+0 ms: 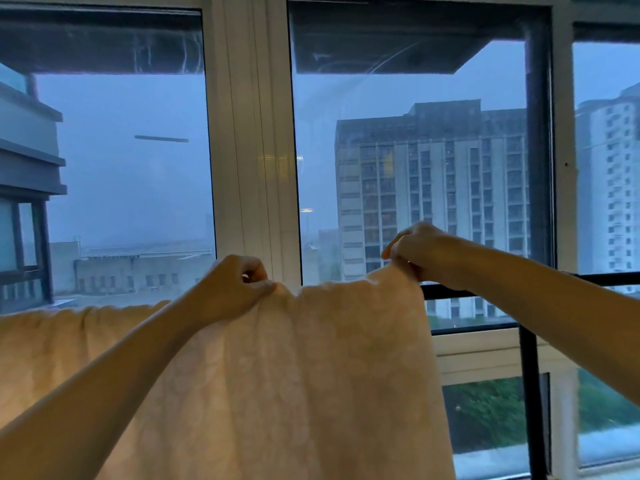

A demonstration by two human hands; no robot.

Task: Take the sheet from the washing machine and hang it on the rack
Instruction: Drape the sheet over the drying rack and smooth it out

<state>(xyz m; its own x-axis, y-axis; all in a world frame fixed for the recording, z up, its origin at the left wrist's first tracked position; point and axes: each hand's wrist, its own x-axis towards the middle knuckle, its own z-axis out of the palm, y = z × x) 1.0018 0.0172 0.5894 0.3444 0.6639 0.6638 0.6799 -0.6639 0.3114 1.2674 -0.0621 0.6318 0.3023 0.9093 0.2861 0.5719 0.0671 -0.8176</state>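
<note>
Clearly the sheet (311,375) is out of the washer and at the rack (491,292); its pale peach cloth hangs in front of the window (249,168), and the stretch at the far left lies draped over what is probably the rack's top rail, though the cloth hides the rail there; the left hand (239,282) pinches the upper edge between thumb and curled fingers, and the right hand (412,251) pinches the same edge a little higher, near the sheet's right border, just above the black rail that shows bare to the right; between the hands the edge sags slightly. The risk from here, as I judge it, is an uneven hang: damp cloth is heavy, and if either pinch loosens before the edge is carried over the rail, that side would slide down and drag the draped part with it; pulling too hard to the right could bunch the left stretch or draw it off; too short an overhang behind would let the weight in front pull the sheet back.
</note>
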